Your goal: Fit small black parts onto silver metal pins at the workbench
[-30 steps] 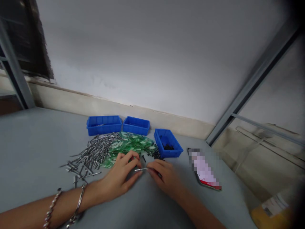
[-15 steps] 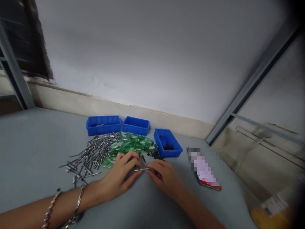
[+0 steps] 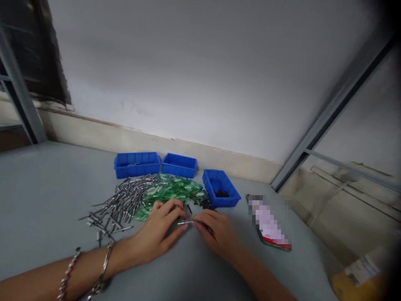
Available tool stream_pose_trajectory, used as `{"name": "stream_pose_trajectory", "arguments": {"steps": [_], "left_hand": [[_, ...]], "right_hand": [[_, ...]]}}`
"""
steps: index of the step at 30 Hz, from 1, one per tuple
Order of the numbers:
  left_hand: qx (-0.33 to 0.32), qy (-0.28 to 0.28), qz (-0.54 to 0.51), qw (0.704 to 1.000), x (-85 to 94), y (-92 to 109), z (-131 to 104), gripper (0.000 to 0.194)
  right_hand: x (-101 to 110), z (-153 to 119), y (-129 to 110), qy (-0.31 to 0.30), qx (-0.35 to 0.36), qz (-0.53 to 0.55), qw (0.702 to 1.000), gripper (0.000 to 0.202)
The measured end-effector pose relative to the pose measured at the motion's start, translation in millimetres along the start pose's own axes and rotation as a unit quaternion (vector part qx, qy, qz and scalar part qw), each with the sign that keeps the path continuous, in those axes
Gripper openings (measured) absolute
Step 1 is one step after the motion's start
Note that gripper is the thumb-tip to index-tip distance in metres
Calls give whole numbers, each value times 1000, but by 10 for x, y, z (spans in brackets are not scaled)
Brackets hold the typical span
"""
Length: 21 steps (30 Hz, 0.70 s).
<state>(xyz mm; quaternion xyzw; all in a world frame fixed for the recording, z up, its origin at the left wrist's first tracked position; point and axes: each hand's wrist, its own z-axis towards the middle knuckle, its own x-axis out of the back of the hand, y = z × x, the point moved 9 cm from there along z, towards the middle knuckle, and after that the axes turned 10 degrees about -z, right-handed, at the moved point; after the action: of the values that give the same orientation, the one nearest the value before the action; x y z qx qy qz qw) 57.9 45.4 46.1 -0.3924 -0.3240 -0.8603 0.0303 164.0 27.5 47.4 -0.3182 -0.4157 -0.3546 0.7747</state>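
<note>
A thin silver metal pin [image 3: 185,223] lies level between my two hands. My right hand [image 3: 217,232] pinches its right end between thumb and fingertips. The thumb and fingers of my left hand [image 3: 159,232] are bent round its left part, close together. Just beyond the fingertips is a small dark screw [image 3: 189,208] on the grey table. Behind my left hand lie a heap of silver metal pins [image 3: 130,198] and a pile of green plastic packets [image 3: 172,190]. Small black pieces [image 3: 206,203] are scattered behind my right hand.
Two blue bins [image 3: 137,170] [image 3: 179,170] stand along the back, the left one with a few pins inside. A third blue bin [image 3: 227,202] at the right holds black pieces. A phone [image 3: 271,228] lies at the right. Metal posts [image 3: 328,113] rise at the sides.
</note>
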Motion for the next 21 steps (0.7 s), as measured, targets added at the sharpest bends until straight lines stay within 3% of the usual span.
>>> {"name": "stream_pose_trajectory", "arguments": {"steps": [7,10,12,17,19,21], "left_hand": [[-11,-26,11,1000,-32,54,14,23],[-35,5,67,997,149,20,97,26],[-17,100,176,979,515,-127,166,28],[143,279,273,909,1562,-847,99,29],[198,307,300,881,1825,-1089,-14,29],[239,314,319,862,1958,-1265,-128,32]], "right_hand": [[30,-4,31,9,-14,11,1000,25],[2,-4,138,-4,-63,12,998,25],[-34,-12,221,-23,-101,11,995,30],[-39,-11,230,-34,-98,0,995,23],[-38,-10,207,-39,-88,-4,995,21],[-39,-13,198,-43,-84,-9,995,20]]}}
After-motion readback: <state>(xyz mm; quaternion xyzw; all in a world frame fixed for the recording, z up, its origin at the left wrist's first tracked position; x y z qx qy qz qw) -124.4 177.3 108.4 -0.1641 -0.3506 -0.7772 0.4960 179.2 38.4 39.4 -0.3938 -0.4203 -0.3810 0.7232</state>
